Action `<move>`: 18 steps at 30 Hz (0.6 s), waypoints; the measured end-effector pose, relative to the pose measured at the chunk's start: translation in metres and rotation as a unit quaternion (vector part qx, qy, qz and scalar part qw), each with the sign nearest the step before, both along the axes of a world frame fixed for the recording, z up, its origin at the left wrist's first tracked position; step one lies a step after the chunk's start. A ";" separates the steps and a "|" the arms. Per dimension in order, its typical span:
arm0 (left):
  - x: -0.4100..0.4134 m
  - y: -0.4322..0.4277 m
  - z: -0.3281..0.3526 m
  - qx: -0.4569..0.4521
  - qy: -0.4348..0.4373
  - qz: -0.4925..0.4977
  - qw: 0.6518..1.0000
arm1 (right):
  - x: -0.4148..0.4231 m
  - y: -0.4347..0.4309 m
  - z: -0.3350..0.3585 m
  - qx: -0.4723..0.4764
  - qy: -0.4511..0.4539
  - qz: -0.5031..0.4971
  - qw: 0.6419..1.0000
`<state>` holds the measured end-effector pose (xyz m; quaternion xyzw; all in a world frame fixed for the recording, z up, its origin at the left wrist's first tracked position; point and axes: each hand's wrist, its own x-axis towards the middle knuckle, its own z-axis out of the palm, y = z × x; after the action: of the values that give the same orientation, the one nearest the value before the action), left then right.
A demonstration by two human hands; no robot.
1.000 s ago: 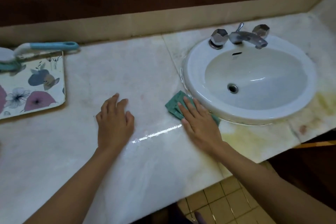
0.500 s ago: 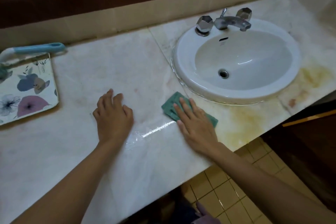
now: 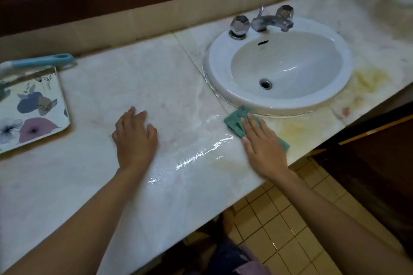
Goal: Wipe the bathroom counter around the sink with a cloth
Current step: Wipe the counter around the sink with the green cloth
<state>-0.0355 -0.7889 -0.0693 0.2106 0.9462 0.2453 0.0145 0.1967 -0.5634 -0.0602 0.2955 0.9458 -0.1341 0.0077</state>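
The fingers (image 3: 252, 124) of the right hand (image 3: 264, 149) lie straight and flat on the green cloth (image 3: 233, 121), pressing it down rather than curling round it. The cloth sits lower centre-right of the frame, on the tabletop (image 3: 134, 78), its far corner touching the front rim of the sink (image 3: 213, 78). The left hand (image 3: 135, 138), centre-left, rests palm down on the tabletop, fingers relaxed and holding nothing, apparently as a brace.

A wet streak (image 3: 201, 154) shines between the two hands; a yellow stain (image 3: 299, 128) lies just right of the cloth, along the front edge. The step in hand looks like wiping the strip in front of the sink. The next move probably calls for steady flat pressure while sliding right over the stain and round the rim, keeping the cloth from bunching.

The white basin shows its drain (image 3: 266, 83) and a gleam of wet; the tap (image 3: 266, 21) stands behind it. At the left edge lies a flowered tray (image 3: 33, 118); a blue-handled brush (image 3: 42, 61) runs along its upper side, but whether its head rests in the tray I cannot tell.
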 end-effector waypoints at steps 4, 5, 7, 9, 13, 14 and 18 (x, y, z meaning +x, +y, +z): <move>-0.001 0.000 0.000 0.011 -0.003 -0.001 1.000 | 0.032 0.004 0.000 -0.002 -0.019 -0.075 0.997; 0.000 0.001 0.000 0.012 -0.002 0.000 1.000 | 0.030 0.000 0.000 -0.005 -0.017 -0.093 0.996; 0.001 0.004 0.001 0.011 0.004 0.003 1.000 | 0.018 -0.017 0.002 -0.011 -0.013 -0.109 0.994; 0.002 0.006 0.002 0.011 0.008 0.002 1.000 | 0.001 -0.043 0.003 -0.014 -0.010 -0.079 0.997; 0.002 0.005 0.001 0.009 0.012 0.006 1.000 | -0.047 -0.094 0.001 -0.021 0.002 0.002 1.000; 0.002 0.005 0.001 0.009 0.014 0.007 1.000 | -0.061 -0.099 0.000 -0.020 0.006 0.013 1.000; 0.000 0.001 0.000 0.011 0.004 -0.002 1.000 | -0.099 -0.076 0.000 -0.005 -0.005 0.061 0.998</move>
<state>-0.0356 -0.7881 -0.0692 0.2138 0.9430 0.2548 0.0084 0.0974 -0.6398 -0.0601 0.2380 0.9614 -0.1361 0.0224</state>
